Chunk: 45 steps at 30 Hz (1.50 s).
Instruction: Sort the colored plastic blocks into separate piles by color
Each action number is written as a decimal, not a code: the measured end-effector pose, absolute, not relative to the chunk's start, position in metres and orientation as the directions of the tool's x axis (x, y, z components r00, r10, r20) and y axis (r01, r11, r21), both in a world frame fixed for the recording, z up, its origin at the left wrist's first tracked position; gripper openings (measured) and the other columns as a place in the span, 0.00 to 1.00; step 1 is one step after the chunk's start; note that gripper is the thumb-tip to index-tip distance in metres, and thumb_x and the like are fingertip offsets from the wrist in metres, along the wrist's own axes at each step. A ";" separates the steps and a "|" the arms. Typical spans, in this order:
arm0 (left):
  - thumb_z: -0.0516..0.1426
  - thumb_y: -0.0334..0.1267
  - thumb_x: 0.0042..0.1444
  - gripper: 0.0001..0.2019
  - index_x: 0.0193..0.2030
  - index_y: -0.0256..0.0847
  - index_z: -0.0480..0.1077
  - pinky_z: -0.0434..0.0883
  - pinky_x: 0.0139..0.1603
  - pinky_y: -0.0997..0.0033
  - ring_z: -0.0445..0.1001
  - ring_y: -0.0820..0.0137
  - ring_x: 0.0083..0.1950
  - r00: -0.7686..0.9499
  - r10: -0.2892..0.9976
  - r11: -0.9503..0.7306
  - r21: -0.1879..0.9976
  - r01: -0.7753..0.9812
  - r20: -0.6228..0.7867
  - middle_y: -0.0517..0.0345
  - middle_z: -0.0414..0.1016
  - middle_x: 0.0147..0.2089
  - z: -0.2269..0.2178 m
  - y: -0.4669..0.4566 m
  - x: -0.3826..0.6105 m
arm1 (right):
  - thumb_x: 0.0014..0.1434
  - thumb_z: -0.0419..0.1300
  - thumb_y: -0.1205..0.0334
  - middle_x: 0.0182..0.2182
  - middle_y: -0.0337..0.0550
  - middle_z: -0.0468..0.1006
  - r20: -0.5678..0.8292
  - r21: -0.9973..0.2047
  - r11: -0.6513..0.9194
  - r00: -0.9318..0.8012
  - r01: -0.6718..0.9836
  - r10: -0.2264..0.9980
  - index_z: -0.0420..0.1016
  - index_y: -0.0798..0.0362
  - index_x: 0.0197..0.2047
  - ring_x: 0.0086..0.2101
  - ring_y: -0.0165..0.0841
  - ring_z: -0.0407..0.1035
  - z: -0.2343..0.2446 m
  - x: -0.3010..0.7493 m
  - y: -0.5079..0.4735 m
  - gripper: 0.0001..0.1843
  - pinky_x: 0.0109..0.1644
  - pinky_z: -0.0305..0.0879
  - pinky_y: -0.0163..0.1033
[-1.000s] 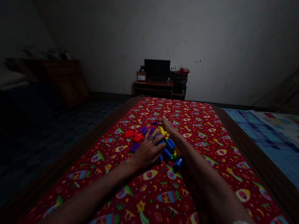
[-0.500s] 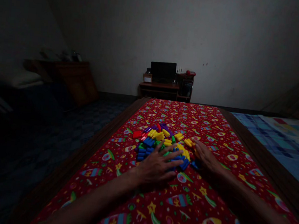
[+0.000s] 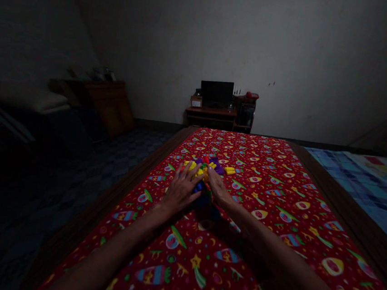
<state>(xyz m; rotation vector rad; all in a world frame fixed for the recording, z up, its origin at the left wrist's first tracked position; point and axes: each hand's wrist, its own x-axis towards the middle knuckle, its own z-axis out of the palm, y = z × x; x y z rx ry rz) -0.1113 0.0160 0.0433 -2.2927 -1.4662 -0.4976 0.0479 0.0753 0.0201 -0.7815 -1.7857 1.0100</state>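
A pile of small plastic building blocks (image 3: 208, 167), yellow, purple, red and blue, lies on a red patterned cloth (image 3: 260, 192) spread over a long table. My left hand (image 3: 180, 189) rests flat on the pile's left side with fingers spread. My right hand (image 3: 218, 188) lies on the pile's right side, fingers stretched forward. The two hands nearly meet over the blocks and cover most of them. One yellow block (image 3: 230, 170) sits a little apart at the right of the pile.
The room is dim. A dark wooden table edge (image 3: 136, 167) runs along the left. A low desk with a dark monitor (image 3: 217, 92) stands against the far wall. A wooden cabinet (image 3: 110, 103) is at left, a checked bedspread (image 3: 364, 184) at right.
The hands have slid forward and come together, gathering the spread-out blocks into a tighter heap farther up the cloth. The camera view has shifted slightly.
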 end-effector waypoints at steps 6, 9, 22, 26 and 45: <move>0.51 0.48 0.63 0.24 0.64 0.45 0.61 0.53 0.67 0.41 0.49 0.52 0.72 0.178 0.840 -0.231 0.040 0.972 0.512 0.48 0.54 0.71 0.040 0.021 -0.143 | 0.61 0.47 0.41 0.48 0.49 0.79 0.395 -0.828 0.434 -0.181 0.354 0.901 0.76 0.54 0.52 0.50 0.44 0.71 0.027 0.149 0.098 0.30 0.56 0.65 0.51; 0.53 0.55 0.59 0.30 0.67 0.51 0.58 0.48 0.66 0.33 0.43 0.46 0.73 0.301 0.840 -0.325 -0.025 0.945 0.451 0.51 0.50 0.73 0.035 0.010 -0.123 | 0.60 0.49 0.49 0.42 0.53 0.81 0.411 -0.670 0.297 0.006 0.680 0.912 0.78 0.57 0.47 0.43 0.44 0.74 0.005 0.241 0.101 0.25 0.49 0.68 0.49; 0.54 0.46 0.62 0.22 0.62 0.49 0.65 0.60 0.62 0.39 0.60 0.49 0.65 0.220 0.955 -0.217 -0.034 0.976 0.200 0.46 0.61 0.66 0.046 0.088 -0.091 | 0.61 0.46 0.61 0.40 0.58 0.79 0.608 -0.081 0.268 -0.165 0.960 0.777 0.77 0.60 0.43 0.42 0.45 0.71 -0.061 0.337 0.107 0.20 0.49 0.68 0.51; 0.54 0.46 0.61 0.22 0.61 0.48 0.64 0.65 0.59 0.46 0.61 0.53 0.64 0.330 0.918 -0.327 -0.051 0.944 0.218 0.47 0.63 0.64 0.042 0.058 -0.105 | 0.63 0.45 0.60 0.41 0.61 0.78 0.613 -0.054 0.266 -0.178 0.963 0.770 0.76 0.63 0.45 0.44 0.45 0.70 -0.061 0.336 0.103 0.22 0.51 0.68 0.51; 0.49 0.56 0.62 0.31 0.68 0.45 0.56 0.58 0.65 0.54 0.58 0.56 0.68 0.160 0.987 -0.160 0.094 0.983 0.008 0.46 0.58 0.69 0.045 0.134 -0.118 | 0.63 0.45 0.63 0.42 0.62 0.78 0.646 0.014 0.289 -0.229 0.957 0.728 0.76 0.63 0.45 0.45 0.46 0.70 -0.060 0.335 0.101 0.21 0.53 0.67 0.52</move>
